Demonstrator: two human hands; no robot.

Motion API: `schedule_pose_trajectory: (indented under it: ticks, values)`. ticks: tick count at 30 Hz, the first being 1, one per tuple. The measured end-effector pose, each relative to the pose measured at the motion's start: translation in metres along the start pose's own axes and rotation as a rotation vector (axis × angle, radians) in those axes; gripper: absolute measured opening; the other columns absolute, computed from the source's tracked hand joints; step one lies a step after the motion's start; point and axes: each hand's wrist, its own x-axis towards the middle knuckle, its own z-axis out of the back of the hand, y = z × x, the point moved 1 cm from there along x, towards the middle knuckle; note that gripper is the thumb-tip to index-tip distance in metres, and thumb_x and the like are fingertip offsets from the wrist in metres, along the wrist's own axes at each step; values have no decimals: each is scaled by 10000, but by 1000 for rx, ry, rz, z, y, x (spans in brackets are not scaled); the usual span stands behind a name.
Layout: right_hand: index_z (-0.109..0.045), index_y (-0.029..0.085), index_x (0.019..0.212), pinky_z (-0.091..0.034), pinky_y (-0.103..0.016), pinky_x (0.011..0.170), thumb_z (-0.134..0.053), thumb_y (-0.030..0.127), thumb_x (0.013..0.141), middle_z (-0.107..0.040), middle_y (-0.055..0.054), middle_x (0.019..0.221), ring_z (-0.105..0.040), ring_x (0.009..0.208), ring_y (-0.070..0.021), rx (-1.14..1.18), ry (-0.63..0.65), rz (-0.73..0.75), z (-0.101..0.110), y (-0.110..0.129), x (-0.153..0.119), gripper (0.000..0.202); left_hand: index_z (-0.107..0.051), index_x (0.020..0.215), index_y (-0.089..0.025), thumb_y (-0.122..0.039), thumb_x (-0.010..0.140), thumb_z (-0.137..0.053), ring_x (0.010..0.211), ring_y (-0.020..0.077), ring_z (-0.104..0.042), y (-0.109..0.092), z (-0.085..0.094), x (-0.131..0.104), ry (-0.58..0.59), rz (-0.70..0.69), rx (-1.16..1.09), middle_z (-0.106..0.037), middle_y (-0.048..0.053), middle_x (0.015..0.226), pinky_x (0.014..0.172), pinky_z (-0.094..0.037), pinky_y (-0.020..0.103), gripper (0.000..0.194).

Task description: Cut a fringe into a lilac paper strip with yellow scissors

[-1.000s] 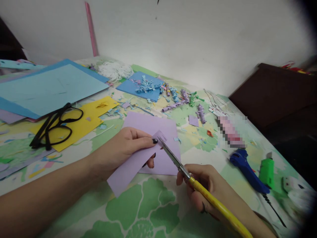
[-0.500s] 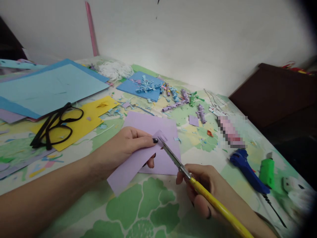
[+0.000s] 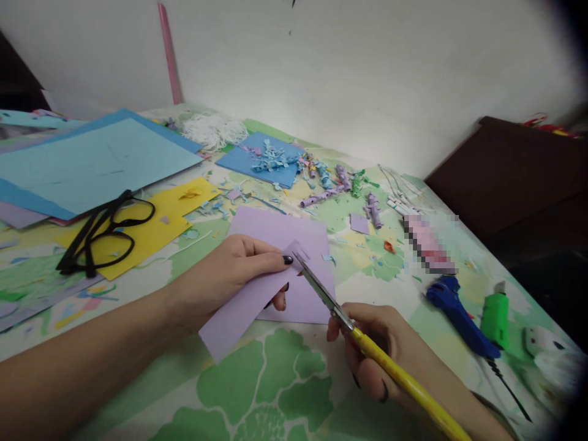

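Left grip: the left grip [image 3: 245,266] is closed, thumb on top and fingers beneath, pinching the strip [image 3: 243,312] near its far end; the fingers under it are partly hidden.
Right grip: the right grip [image 3: 376,337] is curled around the scissors [image 3: 321,293]; how its fingers sit in the handles is hard to make out.
Strip: purple, it slants from the left grip's thumb down toward the wearer, with small cuts at the far end.
Scissors: the tips meet the strip just beside the left thumb; whether the blades are parted cannot be told. The yellow handle is cut off by the lower edge.
Sheet: a purple sheet [image 3: 275,223] lies on the surface [image 3: 395,294] beneath the left grip, partly covered.
Left of left grip: black glasses [image 3: 87,231] overlap yellow paper [image 3: 151,229].
Beyond both grips: small rolls [image 3: 374,211], and a blue pad [image 3: 232,158] with scraps [image 3: 273,158] on it.
Right of right grip: a blue tool [image 3: 462,321] and a green tool [image 3: 495,318]; a white object [image 3: 544,343] is blurred.
Masked: a pink item [image 3: 427,242] is pixelated.
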Motion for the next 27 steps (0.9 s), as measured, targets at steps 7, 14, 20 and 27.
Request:
schedule_pose_trajectory:
  ticks: [7, 14, 20, 27]
  values:
    - [-516, 190, 673, -262, -197, 412, -828, 497, 573, -374, 86, 486, -295, 473, -91, -78, -42, -22, -3, 9, 3, 449, -670, 536, -173, -273, 834, -575, 421, 91, -488, 2, 1, 2, -16, -5, 4, -658, 8, 495, 432, -326, 199, 328]
    - [-522, 185, 689, -234, -186, 411, -793, 424, 627, -373, 93, 477, -246, 450, -72, -68, -29, -20, -3, 7, 5, 367, -709, 617, -160, -288, 851, -578, 405, 71, -457, 4, 2, 3, -1, -1, -10, -666, 1, 502, 424, -301, 187, 297]
    - [-558, 174, 779, -223, -192, 412, -772, 389, 633, -385, 80, 517, -269, 483, -92, -92, -24, -4, -1, 7, 1, 337, -723, 634, -163, -264, 846, -579, 419, 78, -476, 1, 1, 1, 2, -5, -5, -667, 4, 494, 428, -324, 180, 276]
    - [-569, 174, 893, -275, -195, 450, -732, 317, 689, -503, 52, 570, -359, 499, -99, -69, 20, 12, 0, -2, -5, 298, -619, 467, -172, -266, 847, -553, 391, 72, -469, -1, 0, 1, 30, -14, 9, -698, 20, 536, 409, -331, 184, 397]
